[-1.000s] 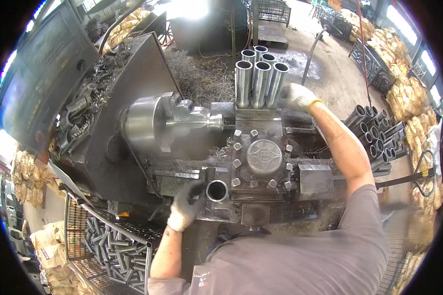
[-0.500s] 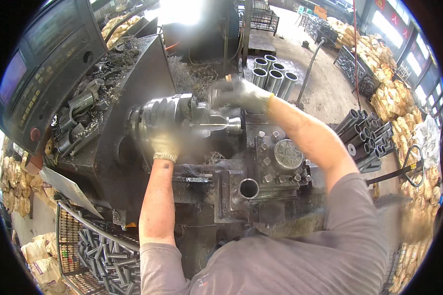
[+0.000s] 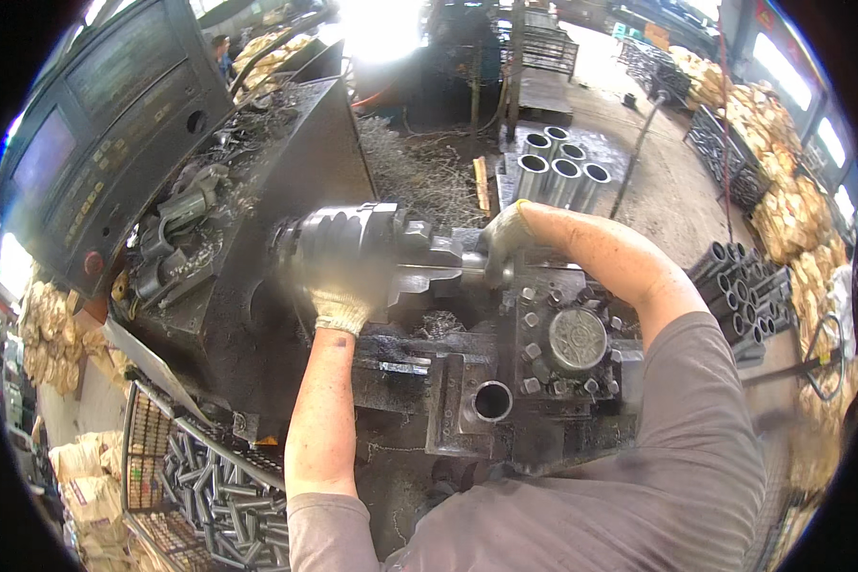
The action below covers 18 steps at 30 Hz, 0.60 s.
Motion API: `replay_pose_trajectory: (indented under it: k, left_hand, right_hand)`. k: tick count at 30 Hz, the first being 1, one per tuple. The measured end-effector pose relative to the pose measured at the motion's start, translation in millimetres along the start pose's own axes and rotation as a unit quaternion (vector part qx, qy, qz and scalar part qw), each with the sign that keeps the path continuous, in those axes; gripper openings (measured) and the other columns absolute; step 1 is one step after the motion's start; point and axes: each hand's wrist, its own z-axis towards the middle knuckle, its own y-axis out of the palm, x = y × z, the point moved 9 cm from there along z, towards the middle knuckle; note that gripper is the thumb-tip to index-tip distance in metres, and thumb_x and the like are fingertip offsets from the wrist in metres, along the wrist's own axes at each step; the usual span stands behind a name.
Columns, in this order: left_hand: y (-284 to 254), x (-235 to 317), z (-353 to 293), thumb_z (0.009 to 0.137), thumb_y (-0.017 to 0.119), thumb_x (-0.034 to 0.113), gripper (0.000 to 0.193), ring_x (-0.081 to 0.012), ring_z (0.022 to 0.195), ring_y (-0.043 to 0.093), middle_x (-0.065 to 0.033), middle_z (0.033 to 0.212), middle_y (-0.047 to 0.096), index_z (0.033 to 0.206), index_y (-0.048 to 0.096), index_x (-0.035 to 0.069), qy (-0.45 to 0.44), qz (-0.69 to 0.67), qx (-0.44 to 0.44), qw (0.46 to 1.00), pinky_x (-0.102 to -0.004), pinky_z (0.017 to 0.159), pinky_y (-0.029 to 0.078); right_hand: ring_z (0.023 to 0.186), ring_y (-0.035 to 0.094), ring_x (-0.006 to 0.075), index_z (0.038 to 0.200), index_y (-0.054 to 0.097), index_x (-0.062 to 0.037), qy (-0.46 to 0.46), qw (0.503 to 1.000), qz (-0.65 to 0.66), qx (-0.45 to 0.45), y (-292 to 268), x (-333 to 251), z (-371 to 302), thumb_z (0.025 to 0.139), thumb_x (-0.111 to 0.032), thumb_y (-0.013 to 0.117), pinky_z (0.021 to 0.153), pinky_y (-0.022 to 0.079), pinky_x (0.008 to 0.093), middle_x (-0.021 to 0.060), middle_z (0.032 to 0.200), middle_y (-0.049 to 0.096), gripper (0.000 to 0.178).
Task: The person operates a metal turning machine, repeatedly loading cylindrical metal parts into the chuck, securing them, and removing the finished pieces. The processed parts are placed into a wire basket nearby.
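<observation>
Lathe (image 3: 296,181): it fills the middle and left before us.
Basket (image 3: 145,443): near left, mesh-walled, heaped with short tubes (image 3: 224,505).
Stack (image 3: 744,296): dark tubes piled at the right, well apart from our hands.
Chuck (image 3: 383,221): left of centre, bright and round; we judge it heavy and rigid, best handled by a palm laid on its rounded side.
Tool post (image 3: 577,338): right of the chuck, ringed with square bolts.
Left hand (image 3: 338,272): gloved, on the chuck, fingers spread over its curve; blur hides how hard we press.
Right hand (image 3: 507,243): gloved, fingers curled downward at the piece's right end; we cannot tell whether they pinch it.
Far tubes (image 3: 564,172): upright, clustered beyond the tool post.
Piece (image 3: 471,259): between chuck and right hand; we judge it stiff, fairly weighty, perhaps slick with oil, best taken round its exposed right end.
Near tube (image 3: 492,400): upright, left of the tool post.
</observation>
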Motion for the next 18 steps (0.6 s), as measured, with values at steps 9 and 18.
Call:
replay_pose_trajectory:
  k: [9,18]
  left_hand:
    - [20.2,-26.5,-14.2,0.069,0.079,0.017,0.07,-0.0411,0.141,0.049,-0.0185,0.137,0.061,0.134,0.059,0.007,-0.041,-0.058,0.017,0.997,-0.0593,0.124,0.033]
    - [-51.6,5.0,-83.4,0.087,0.081,0.021,0.072,-0.0338,0.139,0.055,-0.0178,0.146,0.062,0.15,0.053,0.002,-0.117,-0.499,-0.059,0.857,-0.0506,0.12,0.041]
  right_hand:
    - [0.091,0.078,0.0326,0.112,0.076,-0.004,0.104,0.884,-0.347,0.297,-2.2,-5.5,-98.7,0.075,-0.026,0.084,0.083,0.064,0.0421,0.0181,0.102,0.079,0.044]
    - [0.077,0.078,0.03,0.12,0.07,0.0031,0.062,0.837,-0.077,0.538,149.8,-143.3,-246.4,0.078,-0.049,0.087,0.073,0.063,0.0431,0.0222,0.095,0.079,0.069]
